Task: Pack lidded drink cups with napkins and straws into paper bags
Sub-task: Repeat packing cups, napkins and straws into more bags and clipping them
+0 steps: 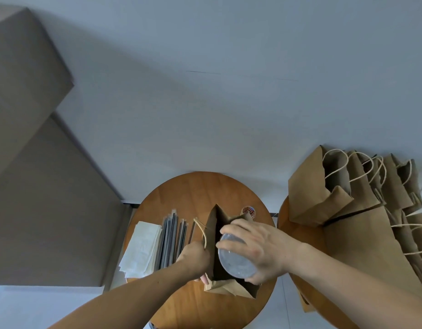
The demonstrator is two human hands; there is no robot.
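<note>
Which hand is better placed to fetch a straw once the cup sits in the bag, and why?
Left. The left hand holds the edge of the bag right beside the straws and napkins; the right hand grips the cup on the far side from them.

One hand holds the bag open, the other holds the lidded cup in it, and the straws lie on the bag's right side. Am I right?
Not quite. The head view shows the straws on the left of the paper bag, beside the napkins. Otherwise yes: the left hand holds the bag open and the right hand holds the lidded cup in its mouth.
</note>
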